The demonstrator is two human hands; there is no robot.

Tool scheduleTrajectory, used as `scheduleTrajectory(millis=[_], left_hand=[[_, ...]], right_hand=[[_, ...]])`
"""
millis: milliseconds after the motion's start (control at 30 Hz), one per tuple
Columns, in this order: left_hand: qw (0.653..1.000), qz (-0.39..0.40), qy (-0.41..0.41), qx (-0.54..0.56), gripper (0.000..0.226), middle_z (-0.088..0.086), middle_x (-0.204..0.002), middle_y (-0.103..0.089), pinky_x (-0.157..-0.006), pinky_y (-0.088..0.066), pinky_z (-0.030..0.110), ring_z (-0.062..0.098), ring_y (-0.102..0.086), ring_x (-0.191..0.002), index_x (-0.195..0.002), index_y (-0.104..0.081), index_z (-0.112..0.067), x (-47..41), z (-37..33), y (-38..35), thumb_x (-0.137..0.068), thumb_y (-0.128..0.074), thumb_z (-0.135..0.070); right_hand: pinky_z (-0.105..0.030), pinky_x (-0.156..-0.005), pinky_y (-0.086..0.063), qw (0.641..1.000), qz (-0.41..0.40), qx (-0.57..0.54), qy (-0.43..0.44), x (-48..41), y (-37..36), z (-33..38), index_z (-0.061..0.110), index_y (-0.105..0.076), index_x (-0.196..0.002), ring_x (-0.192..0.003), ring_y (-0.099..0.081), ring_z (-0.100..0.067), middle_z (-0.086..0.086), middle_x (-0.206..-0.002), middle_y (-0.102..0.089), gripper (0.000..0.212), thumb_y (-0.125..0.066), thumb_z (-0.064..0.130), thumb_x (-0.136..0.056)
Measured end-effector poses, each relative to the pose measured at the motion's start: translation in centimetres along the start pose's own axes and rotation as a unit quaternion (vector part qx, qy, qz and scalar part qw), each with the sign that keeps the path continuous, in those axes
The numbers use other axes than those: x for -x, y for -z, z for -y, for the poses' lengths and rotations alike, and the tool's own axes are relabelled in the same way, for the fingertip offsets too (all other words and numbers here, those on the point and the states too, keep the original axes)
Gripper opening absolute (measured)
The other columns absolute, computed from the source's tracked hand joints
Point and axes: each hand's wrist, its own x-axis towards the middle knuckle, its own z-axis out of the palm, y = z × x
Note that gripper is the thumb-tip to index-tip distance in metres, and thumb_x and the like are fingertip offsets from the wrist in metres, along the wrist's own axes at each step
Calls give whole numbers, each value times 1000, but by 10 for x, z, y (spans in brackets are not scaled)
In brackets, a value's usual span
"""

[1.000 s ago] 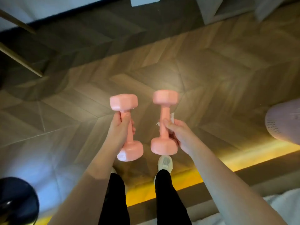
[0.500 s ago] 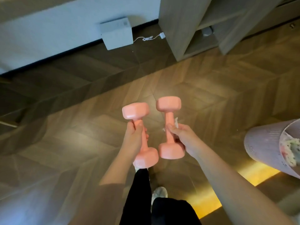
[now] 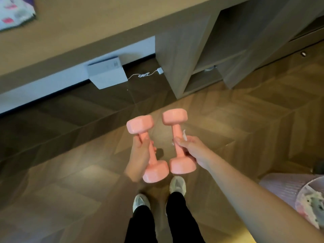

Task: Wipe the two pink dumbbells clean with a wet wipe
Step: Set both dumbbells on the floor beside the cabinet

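The left hand (image 3: 140, 155) grips 1 pink hexagonal-headed dumbbell (image 3: 140, 124) by its handle. The right hand (image 3: 192, 151) grips the second pink dumbbell (image 3: 174, 117), with 1 crumpled white wet wipe (image 3: 184, 135) pinched against the handle. The 2 are held just beside each other above the wooden herringbone floor (image 3: 70, 181). At lower right, 1 ribbed pink plastic bin (image 3: 280, 188) holds crumpled white waste (image 3: 313, 206). 1 white box (image 3: 107, 74) sits under the brown wooden desk (image 3: 87, 23), below its front edge.

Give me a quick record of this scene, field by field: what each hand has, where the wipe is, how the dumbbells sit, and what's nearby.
left hand: grips the handle of the left dumbbell
right hand: grips the handle of the right dumbbell
wet wipe: pinched against that handle, poking out above the fingers
dumbbells: pink, side by side, close together, above the floor; the left one tilted
nearby: pink bin lower right; white box under the desk
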Motion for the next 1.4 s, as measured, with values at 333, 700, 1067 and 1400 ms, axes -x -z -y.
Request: scheduleTrajectory(millis=[333,700,1067,1400], left_hand=[[999,-4,45,13,21,9,-106,-62,-96,-52,54,23,-63,-92,-124,-48,-28,-142,-58,-91,-105,-43,-34],[998,-52,29,26,20,17,-96,-63,-82,-56,49,26,-64,-82,-119,-51,-11,-327,18,-144,-105,-41,-23],[994,-92,21,57,21,18,-91,-64,-75,-55,45,26,-62,-73,-116,-53,-12,-522,106,-129,-100,-43,-2],[990,-141,1,6,14,12,-87,-68,-66,-58,39,25,-67,-75,-93,-60,-19,-597,137,-129,-100,-51,-10]], right_hand=[[-47,-95,-50,994,-2,110,12,-137,80,85,20,-60,-120,-99,-64,-23,-5,-109,-67,34,-58,44,-96],[-46,-94,-49,983,-24,184,14,-342,120,66,28,-52,-117,-97,-62,-21,0,-108,-63,28,-54,46,-96],[-41,-84,-51,984,-20,173,45,-557,97,27,14,-59,-118,-94,-63,-23,-7,-104,-66,31,-56,37,-97],[-46,-90,-52,973,-60,219,34,-644,83,23,18,-53,-111,-93,-62,-26,-9,-102,-62,23,-57,33,-94]])
